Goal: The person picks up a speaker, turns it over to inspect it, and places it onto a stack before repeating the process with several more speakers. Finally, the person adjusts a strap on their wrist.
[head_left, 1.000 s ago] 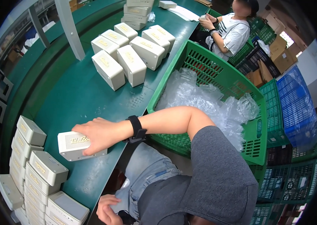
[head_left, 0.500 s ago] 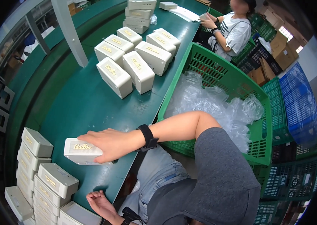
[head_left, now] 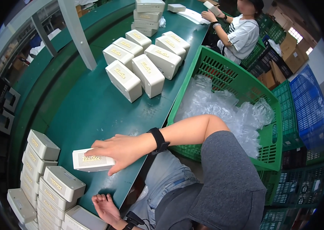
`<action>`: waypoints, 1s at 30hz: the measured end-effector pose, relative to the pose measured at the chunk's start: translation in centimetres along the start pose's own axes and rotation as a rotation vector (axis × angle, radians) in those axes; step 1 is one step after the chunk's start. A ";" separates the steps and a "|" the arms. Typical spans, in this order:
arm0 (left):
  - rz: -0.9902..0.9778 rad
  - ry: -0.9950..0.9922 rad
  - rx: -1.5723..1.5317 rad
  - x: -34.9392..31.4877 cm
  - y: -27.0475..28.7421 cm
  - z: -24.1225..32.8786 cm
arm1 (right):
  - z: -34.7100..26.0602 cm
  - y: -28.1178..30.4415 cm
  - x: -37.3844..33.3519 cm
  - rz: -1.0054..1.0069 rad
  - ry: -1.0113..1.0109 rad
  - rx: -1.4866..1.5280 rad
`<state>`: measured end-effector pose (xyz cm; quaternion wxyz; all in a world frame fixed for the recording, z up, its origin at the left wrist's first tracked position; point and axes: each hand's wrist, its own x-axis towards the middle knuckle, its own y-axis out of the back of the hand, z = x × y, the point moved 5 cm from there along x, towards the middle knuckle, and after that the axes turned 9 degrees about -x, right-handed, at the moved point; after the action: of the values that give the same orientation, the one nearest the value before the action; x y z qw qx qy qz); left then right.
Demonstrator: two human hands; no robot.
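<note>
A white speaker [head_left: 89, 163] with a perforated face and gold script lies on the green work table in front of me. My right hand [head_left: 121, 152] reaches across its near-right end, fingers over the top and thumb along the lower side, gripping it. Closer to the table's edge is my left hand [head_left: 106, 207], palm up, with fingers loosely curled and apart and nothing in it. Beside it, stacks of the same speakers [head_left: 63, 183] stand at the lower left. A larger pale box [head_left: 83, 219] lies just below the left hand.
Several white speakers [head_left: 123, 79] stand grouped farther along the table [head_left: 89, 115], with a stack [head_left: 146, 17] behind them. A green crate [head_left: 278, 134] of clear plastic bags [head_left: 223, 111] borders the table. A grey post [head_left: 77, 36] rises beyond. A co-worker [head_left: 242, 34] sits at the far right.
The whole view has shifted slightly. My right hand stays on the speaker, its thumb now a little farther out. The co-worker has lifted a white box higher.
</note>
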<state>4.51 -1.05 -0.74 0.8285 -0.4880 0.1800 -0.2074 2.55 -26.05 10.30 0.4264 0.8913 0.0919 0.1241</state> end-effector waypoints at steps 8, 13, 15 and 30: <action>-0.009 -0.004 -0.002 -0.1 0.1 -0.2 | -0.6 0.0 -0.5 0.080 0.109 -0.081; 0.008 -0.015 -0.005 -0.1 0.1 -0.2 | -0.4 -0.5 -0.3 -0.006 0.040 -0.048; 0.014 -0.022 -0.007 -0.2 0.0 -0.1 | -0.4 -0.4 -0.1 0.000 0.032 -0.056; -0.034 -0.029 -0.004 -0.3 -0.6 -0.2 | 0.2 -0.3 0.5 0.001 -0.499 1.501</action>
<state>4.10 -1.32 -0.22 0.8266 -0.4954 0.1599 -0.2140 3.09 -25.86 9.97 -0.2810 0.9423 0.0522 -0.1742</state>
